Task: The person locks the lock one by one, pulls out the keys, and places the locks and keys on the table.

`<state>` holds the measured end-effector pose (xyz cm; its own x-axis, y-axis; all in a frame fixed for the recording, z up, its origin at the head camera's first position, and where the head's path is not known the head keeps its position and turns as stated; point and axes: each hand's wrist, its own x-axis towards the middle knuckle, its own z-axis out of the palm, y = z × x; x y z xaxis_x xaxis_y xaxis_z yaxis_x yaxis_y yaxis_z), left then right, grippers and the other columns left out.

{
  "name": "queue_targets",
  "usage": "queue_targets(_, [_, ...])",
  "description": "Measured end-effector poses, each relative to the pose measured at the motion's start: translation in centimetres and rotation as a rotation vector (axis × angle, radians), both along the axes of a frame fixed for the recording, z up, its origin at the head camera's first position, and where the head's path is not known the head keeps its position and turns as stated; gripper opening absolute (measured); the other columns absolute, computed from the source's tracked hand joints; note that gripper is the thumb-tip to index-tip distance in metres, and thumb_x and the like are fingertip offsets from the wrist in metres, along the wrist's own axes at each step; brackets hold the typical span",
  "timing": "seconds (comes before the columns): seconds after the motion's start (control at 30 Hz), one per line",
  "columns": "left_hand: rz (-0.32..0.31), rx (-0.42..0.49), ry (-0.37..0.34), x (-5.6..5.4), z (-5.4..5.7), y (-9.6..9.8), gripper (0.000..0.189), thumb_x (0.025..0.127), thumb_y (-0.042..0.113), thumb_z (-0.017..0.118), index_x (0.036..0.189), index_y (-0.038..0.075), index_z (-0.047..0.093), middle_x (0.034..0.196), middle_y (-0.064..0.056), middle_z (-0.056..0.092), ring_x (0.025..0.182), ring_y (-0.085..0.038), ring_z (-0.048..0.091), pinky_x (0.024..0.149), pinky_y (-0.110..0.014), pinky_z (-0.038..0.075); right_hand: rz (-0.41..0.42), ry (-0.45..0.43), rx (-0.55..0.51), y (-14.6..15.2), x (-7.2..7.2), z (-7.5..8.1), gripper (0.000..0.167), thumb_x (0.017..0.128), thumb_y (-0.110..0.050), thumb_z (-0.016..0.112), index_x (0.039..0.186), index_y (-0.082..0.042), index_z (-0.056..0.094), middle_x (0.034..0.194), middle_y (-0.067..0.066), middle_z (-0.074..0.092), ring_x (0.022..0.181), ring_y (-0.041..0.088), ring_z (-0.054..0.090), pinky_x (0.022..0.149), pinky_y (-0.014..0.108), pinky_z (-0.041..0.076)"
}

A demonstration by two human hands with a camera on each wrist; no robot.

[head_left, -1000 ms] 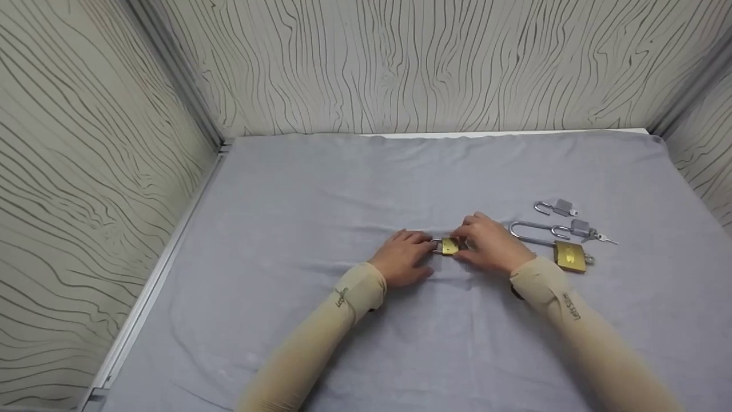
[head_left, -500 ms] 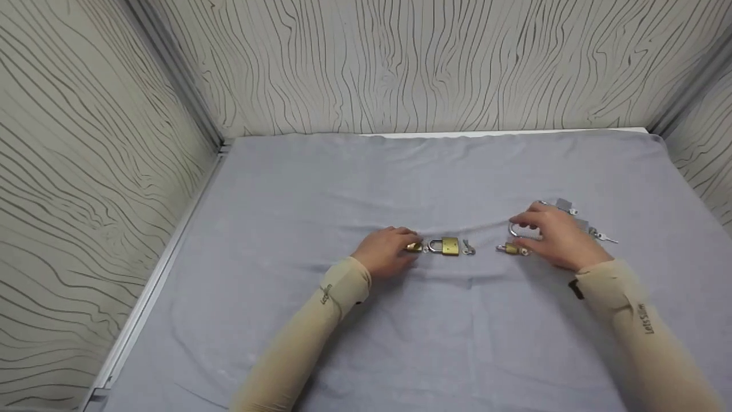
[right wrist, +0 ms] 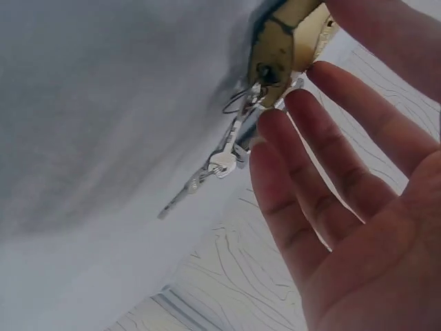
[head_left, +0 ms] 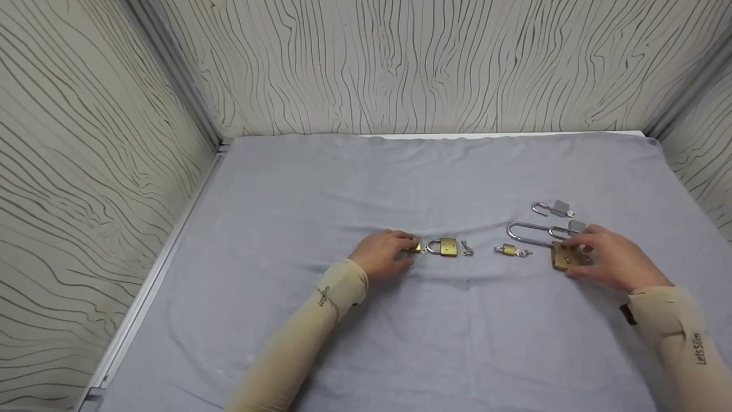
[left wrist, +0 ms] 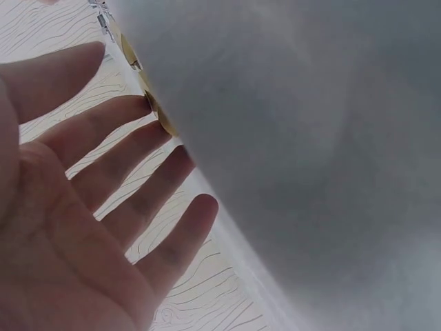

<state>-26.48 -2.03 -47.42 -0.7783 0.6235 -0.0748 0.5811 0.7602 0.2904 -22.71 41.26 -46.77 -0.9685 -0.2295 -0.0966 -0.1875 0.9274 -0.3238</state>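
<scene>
My left hand (head_left: 380, 253) rests on the cloth at the left end of a row of padlocks. Its fingertips touch a brass padlock (head_left: 414, 246), mostly covered by the hand; in the left wrist view the fingers are spread and fairly straight. Right of it lies a mid-sized brass padlock (head_left: 449, 247) with keys (head_left: 467, 248). My right hand (head_left: 617, 260) pinches the large brass padlock (head_left: 560, 256) between thumb and fingers. Its long steel shackle (head_left: 526, 225) points left. In the right wrist view, keys (right wrist: 222, 164) extend from its keyhole end.
A small brass padlock (head_left: 508, 249) with keys (head_left: 523, 253) lies between the hands. A grey padlock (head_left: 561, 208) with its shackle open lies behind the large one, and another grey padlock (head_left: 576, 227) is partly hidden by my right hand. Grey cloth (head_left: 343, 183) covers the table.
My right hand has moved right, from the mid-sized brass padlock past the small one to the large brass padlock, which it now holds. My left hand has shifted slightly left, uncovering the mid-sized padlock's shackle.
</scene>
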Motion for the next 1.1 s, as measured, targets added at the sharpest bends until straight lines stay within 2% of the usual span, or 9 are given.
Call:
queue_targets(0.27, [0.009,-0.020,-0.028,0.2,0.1,-0.4,0.047,0.104,0.031,0.064,0.148,0.016,0.058,0.151,-0.001,0.058,0.140,-0.025,0.055,0.117,-0.040,0.042,0.048,0.014,0.007,-0.1,-0.6,-0.8,0.063,0.079,-0.026,0.090,0.130,0.003,0.067,0.123,0.027,0.064,0.101,0.037,0.063,0.088,0.060,0.051])
queue_targets(0.47, [-0.006,-0.021,-0.004,0.1,0.0,-0.2,0.047,0.104,0.031,0.064,0.148,0.016,0.059,0.150,-0.001,0.059,0.139,-0.025,0.056,0.116,-0.041,0.043,0.055,0.026,0.076,-0.2,-0.3,-0.7,0.073,0.082,-0.028,0.087,0.138,0.008,0.057,0.131,0.037,0.057,0.113,0.051,0.059,0.094,0.070,0.046])
queue_targets(0.6, [-0.006,-0.028,0.012,0.2,0.0,0.0,0.048,0.103,0.032,0.065,0.148,0.017,0.058,0.150,-0.001,0.060,0.138,-0.025,0.056,0.116,-0.042,0.043,0.072,0.052,0.132,-0.8,0.2,-0.2,0.070,0.082,-0.027,0.087,0.134,0.011,0.058,0.121,0.032,0.059,0.102,0.043,0.061,0.088,0.064,0.050])
queue_targets(0.73, [0.022,0.011,0.085,0.4,-0.1,0.1,0.045,0.102,0.031,0.067,0.145,0.018,0.061,0.148,-0.001,0.061,0.132,-0.025,0.061,0.112,-0.042,0.047,0.113,0.149,0.137,-1.7,0.6,0.6,0.060,0.081,-0.019,0.088,0.126,0.011,0.063,0.111,0.026,0.060,0.093,0.035,0.059,0.080,0.057,0.052])
queue_targets(0.9, [0.111,0.151,0.183,0.4,0.2,0.2,0.040,0.102,0.027,0.068,0.140,0.019,0.064,0.141,-0.001,0.066,0.124,-0.023,0.067,0.104,-0.041,0.054,0.178,0.309,0.120,-3.5,1.1,1.8,0.056,0.079,-0.011,0.089,0.123,0.011,0.064,0.109,0.025,0.059,0.091,0.034,0.059,0.075,0.053,0.053])
queue_targets(1.0, [0.139,0.217,0.199,0.3,0.5,0.3,0.039,0.102,0.026,0.067,0.141,0.020,0.063,0.135,0.000,0.068,0.119,-0.021,0.069,0.100,-0.040,0.056,0.218,0.408,0.092,-4.8,1.2,2.4,0.060,0.075,-0.009,0.092,0.125,0.010,0.063,0.109,0.023,0.059,0.090,0.032,0.059,0.073,0.052,0.055])
queue_targets(1.1, [0.136,0.268,0.191,0.4,0.6,0.3,0.042,0.103,0.026,0.067,0.143,0.020,0.061,0.133,0.000,0.068,0.109,-0.021,0.071,0.092,-0.040,0.058,0.275,0.493,0.057,-6.5,1.1,2.9,0.065,0.072,-0.006,0.093,0.127,0.009,0.062,0.111,0.023,0.058,0.091,0.032,0.061,0.073,0.051,0.057])
